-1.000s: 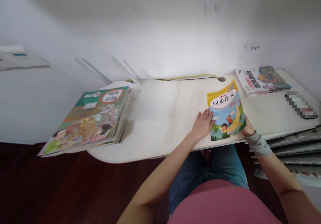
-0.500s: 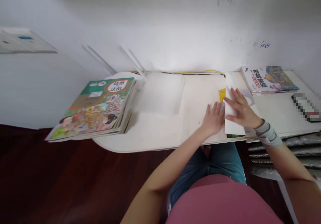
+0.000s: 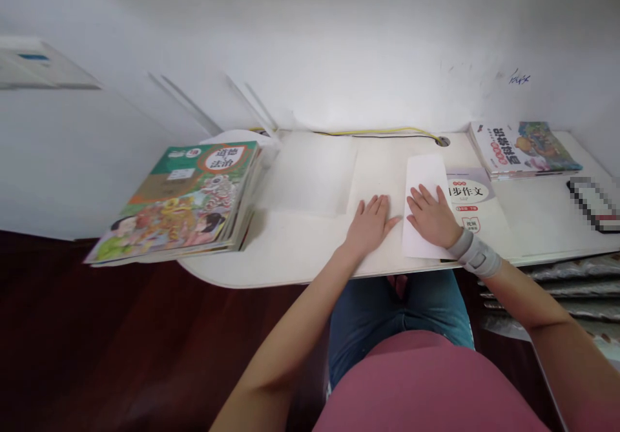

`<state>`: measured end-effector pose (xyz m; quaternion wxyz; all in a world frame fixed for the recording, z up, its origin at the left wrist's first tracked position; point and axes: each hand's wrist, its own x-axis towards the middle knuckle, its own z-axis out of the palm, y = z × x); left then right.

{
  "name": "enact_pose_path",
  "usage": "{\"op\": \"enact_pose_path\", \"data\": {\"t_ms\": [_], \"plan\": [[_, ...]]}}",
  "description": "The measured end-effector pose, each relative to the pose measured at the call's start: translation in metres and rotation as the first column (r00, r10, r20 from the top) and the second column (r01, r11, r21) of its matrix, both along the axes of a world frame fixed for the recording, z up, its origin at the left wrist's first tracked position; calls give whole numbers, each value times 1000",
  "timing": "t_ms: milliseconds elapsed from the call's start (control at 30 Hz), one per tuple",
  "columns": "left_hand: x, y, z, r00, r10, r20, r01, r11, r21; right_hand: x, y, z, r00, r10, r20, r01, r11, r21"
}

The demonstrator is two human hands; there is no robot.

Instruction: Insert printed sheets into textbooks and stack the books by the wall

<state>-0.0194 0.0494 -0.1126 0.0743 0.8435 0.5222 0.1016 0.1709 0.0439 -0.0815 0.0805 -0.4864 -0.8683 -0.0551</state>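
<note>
A workbook (image 3: 479, 209) with a pale cover and dark Chinese lettering lies on the white desk in front of me. A white paper flap (image 3: 426, 168) stretches left from it, flat against the desktop. My right hand (image 3: 430, 220) presses on this flap with fingers spread, a grey band around its wrist. To the left of the flap, my left hand (image 3: 369, 226) rests on the bare desktop. Its fingers are stretched out, the thumb pointing toward the flap's edge, and nothing is in it.
A stack of picture-covered textbooks (image 3: 181, 206) stands at the left end of the desk (image 3: 290, 251). Beside it lies a translucent sheet (image 3: 314, 174). More books (image 3: 526, 151) and a blurred-out phone (image 3: 595, 206) are at the right. A yellow cable (image 3: 378, 131) runs along the wall.
The white flap, raised over the workbook before, now lies folded out to the left, baring the cover. My right hand moved left with it; my left hand slid left onto the desktop.
</note>
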Motion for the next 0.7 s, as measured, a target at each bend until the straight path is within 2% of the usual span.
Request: {"op": "enact_pose_path", "data": {"t_ms": [233, 467, 533, 633, 700], "plan": [[-1, -1, 3, 999, 28, 36, -28, 999, -19, -25, 2, -10, 1000, -6, -12, 6, 999, 47], [-1, -3, 7, 1000, 12, 19, -11, 999, -44, -28, 0, 0, 1000, 17, 21, -17, 1000, 5], [-2, -2, 7, 1000, 9, 23, -8, 999, -43, -21, 13, 5, 1000, -5, -9, 5, 1000, 28], [-4, -2, 6, 1000, -1, 20, 2, 999, -52, -5, 46, 9, 991, -96, -97, 102, 993, 56], [-5, -3, 6, 1000, -2, 6, 2, 998, -62, 6, 68, 10, 984, -142, -109, 139, 990, -28]]}}
